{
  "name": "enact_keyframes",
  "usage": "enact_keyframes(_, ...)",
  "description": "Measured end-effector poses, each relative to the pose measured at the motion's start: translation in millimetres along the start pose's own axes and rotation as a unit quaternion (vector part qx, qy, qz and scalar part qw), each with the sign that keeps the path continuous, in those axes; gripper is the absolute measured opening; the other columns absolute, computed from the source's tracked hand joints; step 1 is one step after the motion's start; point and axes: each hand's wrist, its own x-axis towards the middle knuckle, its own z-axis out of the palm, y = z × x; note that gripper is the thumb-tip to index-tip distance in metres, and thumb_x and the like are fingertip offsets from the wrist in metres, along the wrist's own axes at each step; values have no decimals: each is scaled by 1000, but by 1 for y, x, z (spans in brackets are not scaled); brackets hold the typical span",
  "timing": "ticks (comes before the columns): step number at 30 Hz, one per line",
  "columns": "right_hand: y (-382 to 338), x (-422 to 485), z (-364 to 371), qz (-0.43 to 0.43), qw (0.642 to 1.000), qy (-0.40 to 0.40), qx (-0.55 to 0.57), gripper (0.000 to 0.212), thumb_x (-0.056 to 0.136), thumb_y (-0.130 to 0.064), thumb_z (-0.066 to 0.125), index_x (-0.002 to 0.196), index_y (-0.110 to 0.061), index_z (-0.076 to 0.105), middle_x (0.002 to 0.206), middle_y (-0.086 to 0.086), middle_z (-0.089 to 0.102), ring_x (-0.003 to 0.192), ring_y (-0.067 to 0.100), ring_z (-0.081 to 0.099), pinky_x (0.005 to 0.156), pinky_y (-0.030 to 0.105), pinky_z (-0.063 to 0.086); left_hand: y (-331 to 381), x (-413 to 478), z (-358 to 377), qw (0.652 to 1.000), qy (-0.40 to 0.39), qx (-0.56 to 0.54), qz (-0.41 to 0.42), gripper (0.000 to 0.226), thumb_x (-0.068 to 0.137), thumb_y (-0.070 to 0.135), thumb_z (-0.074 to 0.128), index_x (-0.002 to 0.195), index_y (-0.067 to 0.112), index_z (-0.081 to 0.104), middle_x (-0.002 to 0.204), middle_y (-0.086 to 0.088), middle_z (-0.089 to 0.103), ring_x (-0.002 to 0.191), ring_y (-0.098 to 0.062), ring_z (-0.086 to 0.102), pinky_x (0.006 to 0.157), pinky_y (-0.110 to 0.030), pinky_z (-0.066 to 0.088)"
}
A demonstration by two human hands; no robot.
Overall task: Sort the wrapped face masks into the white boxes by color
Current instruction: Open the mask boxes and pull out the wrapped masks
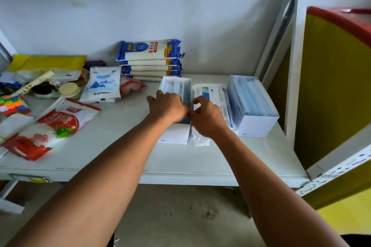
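Note:
Two white boxes stand on the shelf. The left box [174, 138] holds wrapped blue masks [174, 86]. My left hand [167, 106] lies over its middle, fingers pressed down on the masks inside. My right hand [206, 117] is at the box's right wall, fingers curled at the rim; what it pinches is hidden. The right box [259, 126] is full of light blue wrapped masks [253, 96]. Between the boxes lies a white printed packet [216, 92], and a clear wrapped packet [200, 140] pokes out under my right wrist.
Stacked blue noodle packs [150, 56] sit at the back wall. Salt bags [102, 84], red snack bags [58, 122], a brush [69, 90] and a colour cube [13, 105] crowd the left side. A shelf upright [293, 66] and a yellow panel [331, 96] stand to the right.

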Motion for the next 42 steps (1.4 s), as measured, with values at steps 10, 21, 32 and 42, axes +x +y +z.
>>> enact_keyframes(10,6,4,1,9,1000,-1,1,31,88,-26,56,118,-17,54,97,10,73,92,29,64,83,40,53,1,-1,5,997,80,-12,-12,69,78,21,70,138,16,37,119,-11,62,120,-33,45,84,-43,33)
enact_keyframes(21,8,8,7,29,999,4,26,31,86,-30,59,113,-15,63,98,12,73,91,32,67,84,44,56,2,2,5,999,30,-15,-19,29,84,41,62,102,19,59,107,-10,54,122,-27,43,101,-45,27)
enact_keyframes(32,9,5,2,43,999,-4,15,20,86,-26,56,99,-13,64,89,9,72,89,29,65,80,38,54,-1,6,-8,952,106,-275,-76,9,73,19,59,67,15,54,78,-5,61,88,-30,57,74,-36,42)
enact_keyframes(42,3,6,-8,47,979,55,188,26,85,-21,43,79,-13,68,80,10,69,77,32,64,67,43,54,-14,-9,-35,866,127,-482,25,36,102,17,49,136,6,46,120,-6,54,74,12,41,58,-4,34)
